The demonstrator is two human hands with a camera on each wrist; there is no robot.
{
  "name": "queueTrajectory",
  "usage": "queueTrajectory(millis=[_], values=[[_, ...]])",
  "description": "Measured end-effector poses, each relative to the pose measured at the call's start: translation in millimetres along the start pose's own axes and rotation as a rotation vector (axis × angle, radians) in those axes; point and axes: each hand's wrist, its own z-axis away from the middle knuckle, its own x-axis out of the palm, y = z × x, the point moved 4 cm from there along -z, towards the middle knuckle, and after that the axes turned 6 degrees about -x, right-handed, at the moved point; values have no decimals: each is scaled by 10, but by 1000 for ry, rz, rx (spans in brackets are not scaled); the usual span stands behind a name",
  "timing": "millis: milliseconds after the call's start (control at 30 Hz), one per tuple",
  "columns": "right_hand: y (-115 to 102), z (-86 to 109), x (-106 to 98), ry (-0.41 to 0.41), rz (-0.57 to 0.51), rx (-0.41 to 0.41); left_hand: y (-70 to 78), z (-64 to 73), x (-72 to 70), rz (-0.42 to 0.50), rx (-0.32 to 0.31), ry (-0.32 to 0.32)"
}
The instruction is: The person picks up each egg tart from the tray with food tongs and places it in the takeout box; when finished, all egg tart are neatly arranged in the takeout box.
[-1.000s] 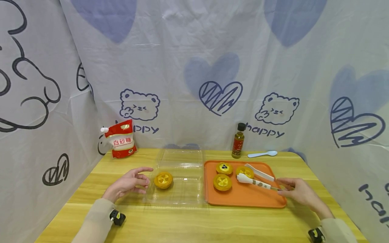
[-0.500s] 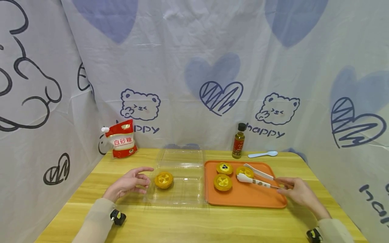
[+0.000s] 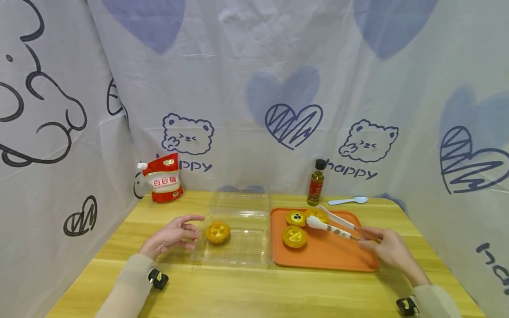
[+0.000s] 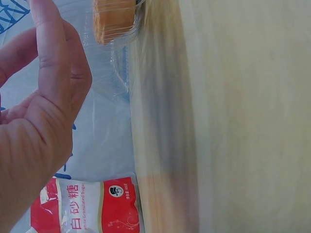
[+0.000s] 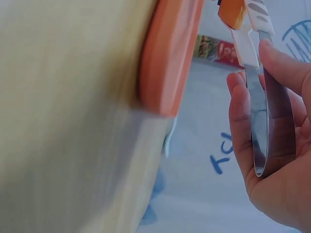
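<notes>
My right hand point(image 3: 387, 249) holds metal-handled tongs point(image 3: 336, 229) with white tips between thumb and fingers. A yellow-topped egg tart point(image 3: 318, 214) sits between the tong tips, over the back of the orange tray point(image 3: 338, 260). In the right wrist view, a gap shows between this tart point(image 5: 232, 13) and the tray. Two tarts rest on the tray: a berry-topped tart point(image 3: 296, 218) and a fruit-topped tart point(image 3: 294, 236). My left hand point(image 3: 175, 236), fingers loosely bent and holding nothing, hovers at the left side of a clear plastic container point(image 3: 248, 251). Inside that is one tart point(image 3: 217, 232).
The container's lid point(image 3: 240, 203) lies folded back toward the wall cloth. A red-and-white sugar bag point(image 3: 165, 180) stands at the back left. Behind the tray are a bottle point(image 3: 316, 185) with a black cap and a pale blue spoon point(image 3: 347, 201).
The tongs have closed in on the tart and shifted it up and slightly left, toward the berry-topped one. My left hand keeps its place by the container; the head view has tilted slightly.
</notes>
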Motion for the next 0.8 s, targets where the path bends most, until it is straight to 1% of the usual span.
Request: queueTrajectory(millis=[167, 333, 433, 533, 700, 800], values=[[-147, -34, 18, 20, -28, -20, -1, -4, 2, -2, -9, 10], [-289, -62, 43, 38, -45, -17, 2, -12, 7, 3, -15, 8], [-333, -77, 70, 42, -48, 3, 1, -22, 16, 5, -14, 5], [-363, -86, 102, 40, -49, 1, 1, -31, 21, 0, -7, -3], [-442, -101, 177, 53, -53, -35, -2, -14, 16, -1, -3, -11], [-506, -118, 238, 57, -92, -56, -2, -1, 10, 3, 0, -8]])
